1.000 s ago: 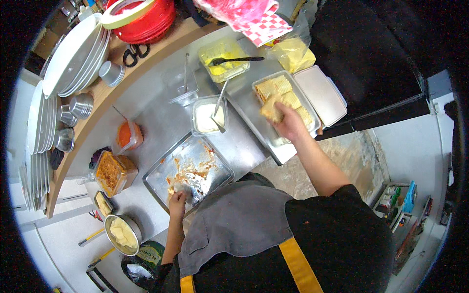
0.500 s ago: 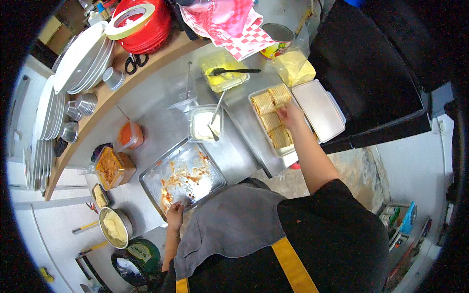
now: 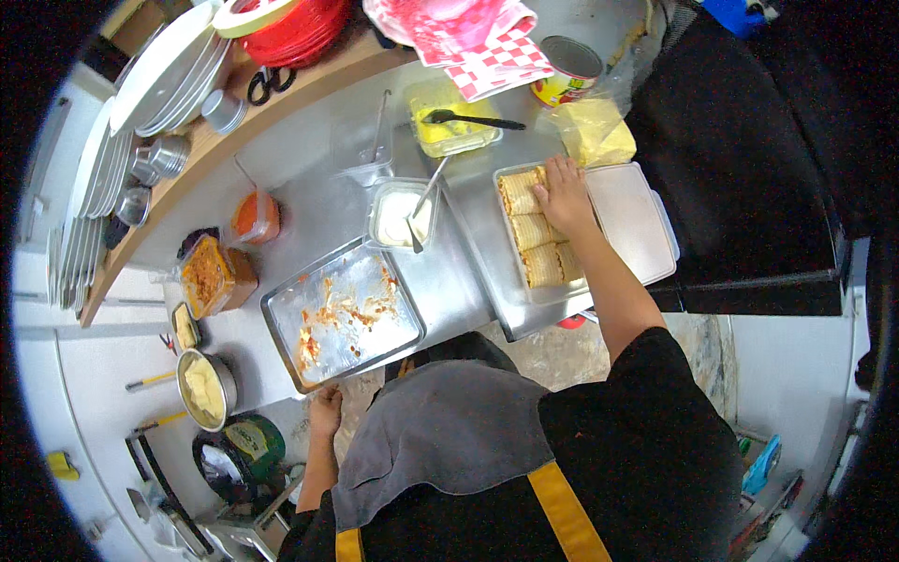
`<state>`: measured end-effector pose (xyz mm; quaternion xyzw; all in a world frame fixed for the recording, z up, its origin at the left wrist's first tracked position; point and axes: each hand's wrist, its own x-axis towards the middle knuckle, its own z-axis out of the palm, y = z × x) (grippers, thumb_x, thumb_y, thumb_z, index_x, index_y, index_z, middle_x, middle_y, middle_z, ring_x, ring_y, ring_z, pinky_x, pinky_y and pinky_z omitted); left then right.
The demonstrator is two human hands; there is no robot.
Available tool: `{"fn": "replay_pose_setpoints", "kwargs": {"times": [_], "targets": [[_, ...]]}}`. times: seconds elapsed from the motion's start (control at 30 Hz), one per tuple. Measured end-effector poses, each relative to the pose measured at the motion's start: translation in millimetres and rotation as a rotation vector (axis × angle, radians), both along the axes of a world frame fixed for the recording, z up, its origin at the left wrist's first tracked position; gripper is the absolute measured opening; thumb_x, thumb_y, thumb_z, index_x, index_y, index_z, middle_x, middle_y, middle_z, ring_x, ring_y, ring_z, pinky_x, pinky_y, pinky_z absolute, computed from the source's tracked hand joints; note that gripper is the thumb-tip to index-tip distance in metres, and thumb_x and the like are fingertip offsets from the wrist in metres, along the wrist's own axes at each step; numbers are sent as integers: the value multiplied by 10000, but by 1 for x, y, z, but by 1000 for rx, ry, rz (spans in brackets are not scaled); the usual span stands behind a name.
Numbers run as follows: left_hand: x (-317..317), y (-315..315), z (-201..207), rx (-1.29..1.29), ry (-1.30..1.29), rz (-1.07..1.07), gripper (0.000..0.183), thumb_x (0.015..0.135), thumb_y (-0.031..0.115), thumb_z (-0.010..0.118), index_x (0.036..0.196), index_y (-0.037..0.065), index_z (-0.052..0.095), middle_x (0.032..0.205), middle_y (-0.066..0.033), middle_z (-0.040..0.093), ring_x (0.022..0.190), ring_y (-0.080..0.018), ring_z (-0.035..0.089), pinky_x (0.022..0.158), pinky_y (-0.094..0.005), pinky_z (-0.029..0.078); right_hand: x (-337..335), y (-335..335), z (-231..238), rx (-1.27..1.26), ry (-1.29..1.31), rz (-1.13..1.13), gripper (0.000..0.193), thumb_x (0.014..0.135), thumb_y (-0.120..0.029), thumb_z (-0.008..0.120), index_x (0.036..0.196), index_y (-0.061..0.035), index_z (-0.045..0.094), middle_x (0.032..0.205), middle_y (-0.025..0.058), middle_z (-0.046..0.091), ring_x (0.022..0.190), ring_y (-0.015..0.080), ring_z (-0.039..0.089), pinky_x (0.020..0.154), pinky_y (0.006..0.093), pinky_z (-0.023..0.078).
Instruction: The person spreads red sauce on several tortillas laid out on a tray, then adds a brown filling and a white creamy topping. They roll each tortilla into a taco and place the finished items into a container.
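My right hand (image 3: 565,199) lies over the far end of a plastic container (image 3: 507,265), its fingers stretched out on pale, ridged filled rolls (image 3: 536,230) packed in rows. The hand covers part of the far right rolls. My left hand (image 3: 325,409) hangs by the near left corner of a metal baking tray (image 3: 376,318), fingers curled, with nothing visible in them. Red-orange and white smears mark the tray's bottom. Against the rolls' container rests its pale lid (image 3: 626,221). A square tub of white cream (image 3: 403,214) with metal utensils stands between tray and container.
Behind are a yellow-smeared tub (image 3: 451,134) with a black spoon (image 3: 473,119), a large can (image 3: 567,71) and a bagged yellow block (image 3: 596,134). To the left stand an orange sauce tub (image 3: 256,218), a filling tub (image 3: 213,277) and a metal bowl (image 3: 206,391). A wooden shelf (image 3: 323,67) overhangs the back.
My right hand has moved to the far end of the rolls and flattened onto them. The left hand has drawn back from the tray's near edge. The whole view has shifted slightly.
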<state>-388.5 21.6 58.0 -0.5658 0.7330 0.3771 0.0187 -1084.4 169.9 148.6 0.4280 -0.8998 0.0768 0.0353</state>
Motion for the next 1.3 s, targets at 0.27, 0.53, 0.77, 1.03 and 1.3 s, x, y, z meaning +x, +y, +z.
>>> {"fn": "replay_pose_setpoints", "kwargs": {"times": [0.27,0.53,0.77,1.03,1.3], "targets": [[62,61,6,94,-48,209,404,1000,263,631,1327,31,682,1267,-222,721,1188,-347,695,1033,-416,521,-11,17,-15,-27,38,135,758,1007,-486,546,1535,44,427,1616,269,391,1524,411,320,1278,533,192],[203,177,-40,107,-157,496,460,953,341,607,1307,62,694,1236,-212,724,1150,-383,689,997,-473,536,-13,55,-26,260,253,239,738,1075,-489,461,1617,-8,322,1660,225,353,1530,403,322,1281,511,183],[345,316,-54,216,-203,801,459,918,391,666,1236,66,732,1159,-196,750,1075,-371,710,949,-460,555,68,-2,48,454,393,-11,710,1102,-505,406,1576,23,386,1636,224,393,1524,407,337,1261,531,255],[464,513,-92,265,-168,1293,451,921,389,647,1252,96,734,1161,-206,748,1084,-395,706,960,-473,546,358,-120,8,-265,-213,569,589,1085,-294,525,1539,62,406,1588,282,429,1473,418,414,1235,460,307],[476,598,-73,263,-141,1595,447,945,395,615,1189,43,742,1126,-221,746,1054,-395,710,941,-471,542,726,-203,-77,-123,-1153,943,568,1124,-373,473,1544,10,457,1473,176,593,1347,244,566,1095,364,472]]}}
